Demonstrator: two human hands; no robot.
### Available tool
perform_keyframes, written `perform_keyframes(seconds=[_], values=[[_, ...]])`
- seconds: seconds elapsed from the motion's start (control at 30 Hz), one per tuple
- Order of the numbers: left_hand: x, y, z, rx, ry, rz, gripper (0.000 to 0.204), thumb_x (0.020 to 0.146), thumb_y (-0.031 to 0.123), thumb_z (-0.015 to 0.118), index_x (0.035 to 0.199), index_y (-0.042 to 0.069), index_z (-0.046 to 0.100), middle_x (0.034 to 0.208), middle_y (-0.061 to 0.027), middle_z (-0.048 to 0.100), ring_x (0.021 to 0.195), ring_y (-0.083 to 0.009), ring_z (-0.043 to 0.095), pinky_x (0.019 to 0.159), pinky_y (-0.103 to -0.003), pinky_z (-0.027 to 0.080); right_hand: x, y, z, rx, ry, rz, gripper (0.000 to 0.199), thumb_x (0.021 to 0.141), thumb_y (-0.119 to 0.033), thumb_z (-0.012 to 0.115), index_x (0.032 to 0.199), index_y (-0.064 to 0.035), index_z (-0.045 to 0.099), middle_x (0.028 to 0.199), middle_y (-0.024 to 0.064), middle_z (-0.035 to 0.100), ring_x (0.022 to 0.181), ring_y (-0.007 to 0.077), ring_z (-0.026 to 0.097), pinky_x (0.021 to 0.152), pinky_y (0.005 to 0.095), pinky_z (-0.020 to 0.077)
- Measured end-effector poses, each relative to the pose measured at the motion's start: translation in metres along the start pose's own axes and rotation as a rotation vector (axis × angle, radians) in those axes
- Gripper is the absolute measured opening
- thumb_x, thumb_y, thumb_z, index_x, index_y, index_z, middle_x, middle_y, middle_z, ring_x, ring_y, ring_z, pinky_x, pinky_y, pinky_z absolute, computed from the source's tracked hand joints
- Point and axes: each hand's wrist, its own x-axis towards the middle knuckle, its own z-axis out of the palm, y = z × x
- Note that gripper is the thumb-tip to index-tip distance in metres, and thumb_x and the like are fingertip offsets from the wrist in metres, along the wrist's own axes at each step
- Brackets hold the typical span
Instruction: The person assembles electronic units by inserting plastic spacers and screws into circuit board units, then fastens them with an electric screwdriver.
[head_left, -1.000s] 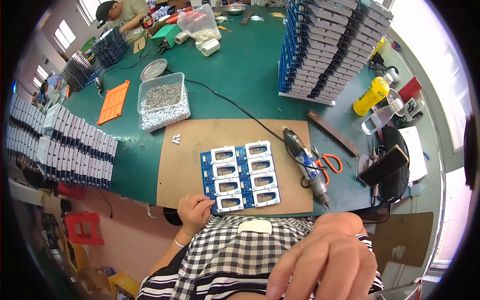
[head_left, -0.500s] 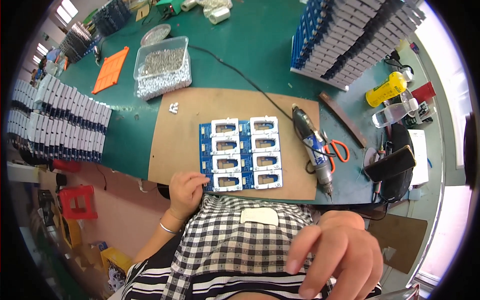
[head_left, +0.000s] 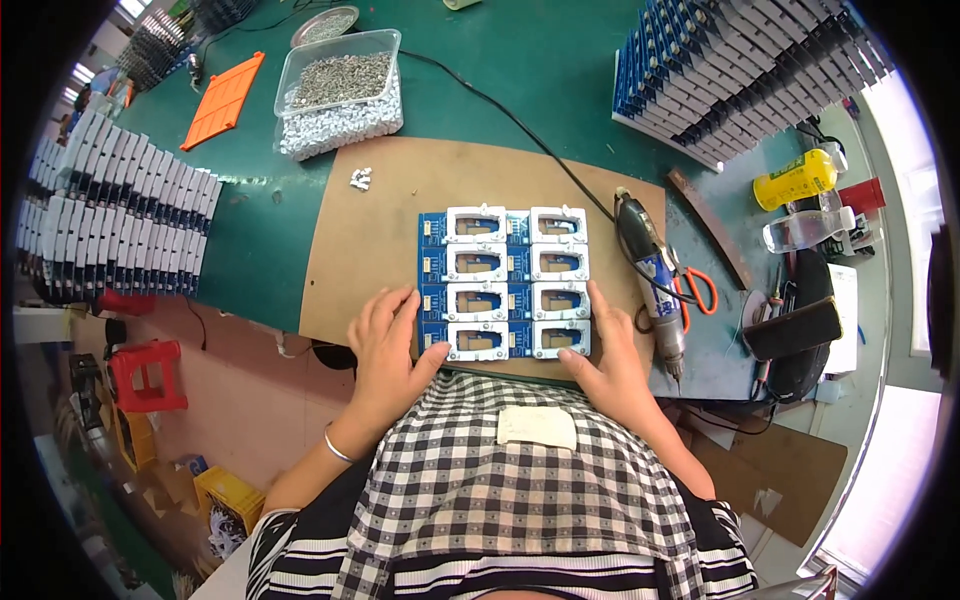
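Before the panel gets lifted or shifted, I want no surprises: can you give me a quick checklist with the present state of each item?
1. Left hand on the panel's left edge: ok.
2. Right hand on its right edge: ok.
3. White frames present on all eight boards: ok.
4. Frames fully seated: cannot tell.
5. Screwdriver clear of the panel: ok, it lies apart on the right, though near the right hand.
6. Loose white parts away from the panel: ok.

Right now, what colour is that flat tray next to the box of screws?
Orange. The flat tray shows best in the head view, left of the clear screw box.
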Motion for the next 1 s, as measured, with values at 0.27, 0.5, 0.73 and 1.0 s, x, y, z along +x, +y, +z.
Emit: perform_keyframes(seconds=[0.27, 0.5, 0.73, 1.0], values=[[-0.006, 0.001, 0.010, -0.538, 0.132, -0.235, 0.046, 0.088, 0.019, 0.060, 0.128, -0.002, 0.051, 0.133, -0.0191, 0.048, 0.132, -0.0334, 0.035, 0.110, -0.043, 0.024, -0.003, 0.005, 0.015, 1.198, 0.185, 0.094, 0.065, 0.092, -0.004, 0.052, 0.147, 0.0020, 0.019, 0.143, 0.0161, 0.034, 0.127, 0.0254, 0.043, 0.106, 0.0373, 0.0365], [0.004, 0.008, -0.001, -1.397, 0.162, -0.464, 0.045, 0.093, -0.002, 0.044, 0.138, -0.004, 0.036, 0.131, -0.0137, 0.051, 0.116, -0.0167, 0.052, 0.100, -0.030, 0.041, 0.008, 0.000, 0.024, 1.539, 0.036, 0.187, 0.056, 0.096, -0.007, 0.047, 0.146, 0.0016, 0.022, 0.139, 0.0151, 0.044, 0.125, 0.0225, 0.047, 0.104, 0.0373, 0.0412], [0.003, 0.006, -0.005, -1.460, 0.177, -0.286, 0.052, 0.093, 0.003, 0.049, 0.140, -0.001, 0.027, 0.124, -0.0132, 0.057, 0.113, -0.0166, 0.055, 0.101, -0.033, 0.041, 0.009, -0.011, 0.014, 1.466, 0.021, 0.142, 0.050, 0.098, -0.006, 0.043, 0.143, 0.0007, 0.025, 0.135, 0.0138, 0.047, 0.120, 0.0208, 0.051, 0.100, 0.0353, 0.0442], [0.002, 0.011, -0.002, -1.519, 0.158, -0.259, 0.055, 0.093, 0.001, 0.049, 0.142, 0.001, 0.024, 0.124, -0.0139, 0.056, 0.112, -0.0159, 0.055, 0.100, -0.033, 0.042, 0.007, -0.004, 0.022, 1.405, 0.142, 0.142, 0.049, 0.098, -0.007, 0.043, 0.144, -0.0059, 0.025, 0.129, 0.0147, 0.053, 0.111, 0.0215, 0.059, 0.089, 0.0349, 0.0525]])
